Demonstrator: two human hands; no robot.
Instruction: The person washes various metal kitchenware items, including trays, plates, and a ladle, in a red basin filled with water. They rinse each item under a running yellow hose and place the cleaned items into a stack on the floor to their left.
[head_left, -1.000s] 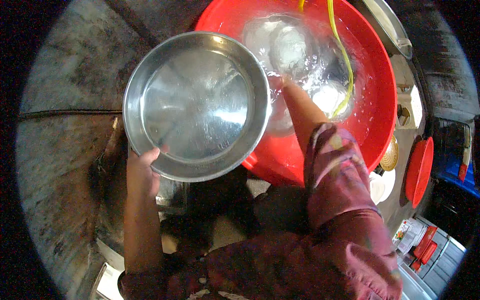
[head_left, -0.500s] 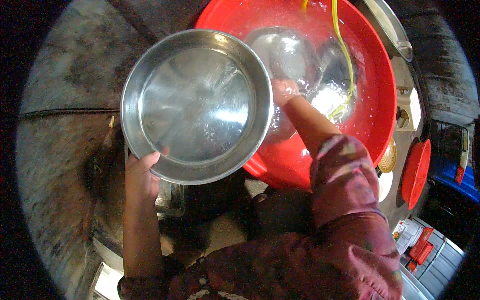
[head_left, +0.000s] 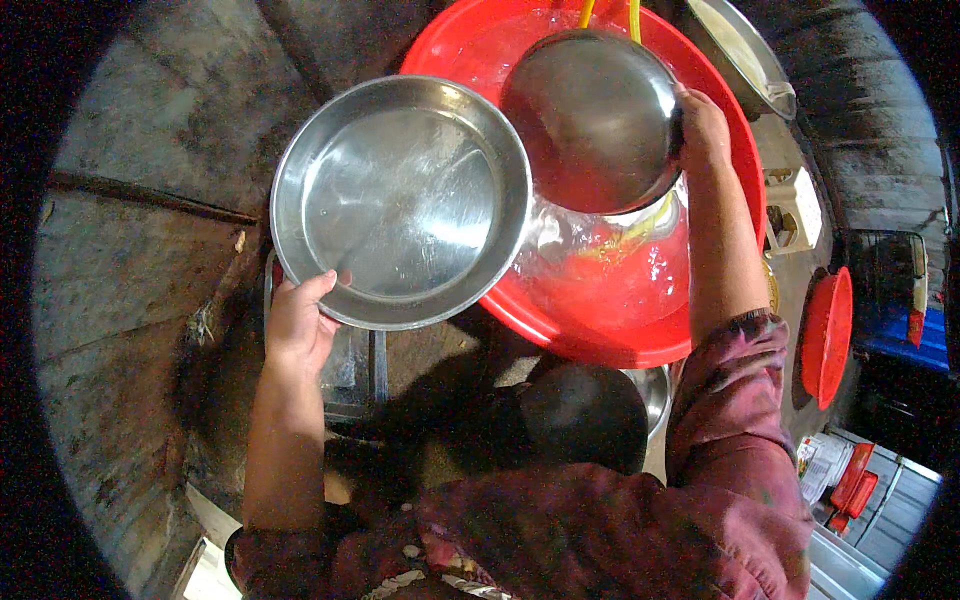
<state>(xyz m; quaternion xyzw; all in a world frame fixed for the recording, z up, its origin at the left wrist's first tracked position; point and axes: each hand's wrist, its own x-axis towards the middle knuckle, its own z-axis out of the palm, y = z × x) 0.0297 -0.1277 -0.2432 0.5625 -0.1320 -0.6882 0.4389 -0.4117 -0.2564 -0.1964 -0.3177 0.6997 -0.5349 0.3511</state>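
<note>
My left hand [head_left: 303, 322] grips the near-left rim of a round, shallow metal pan [head_left: 400, 200], thumb inside. The pan is held up beside a large red tub [head_left: 600, 345], its right edge overlapping the tub's left rim. My right hand [head_left: 704, 130] holds the right edge of a dark, shiny metal bowl [head_left: 592, 120], its rounded outside facing up, above the water in the tub. Most of the right fingers are hidden behind the bowl. Below it, a yellow hose [head_left: 634, 22] runs down into the rippling water, where more metalware shows indistinctly.
A metal basin [head_left: 735, 50] with pale contents stands beyond the tub at the upper right. A whitish plastic crate [head_left: 795, 215] and a red basin [head_left: 827, 338] are farther right. Dark stained wall or floor [head_left: 140, 270] fills the left. Part of a metal vessel [head_left: 655, 395] shows below the tub.
My right hand, earlier down in the water, has come up and right with the metal bowl, now turned rounded side up. The pan in my left hand has shifted slightly.
</note>
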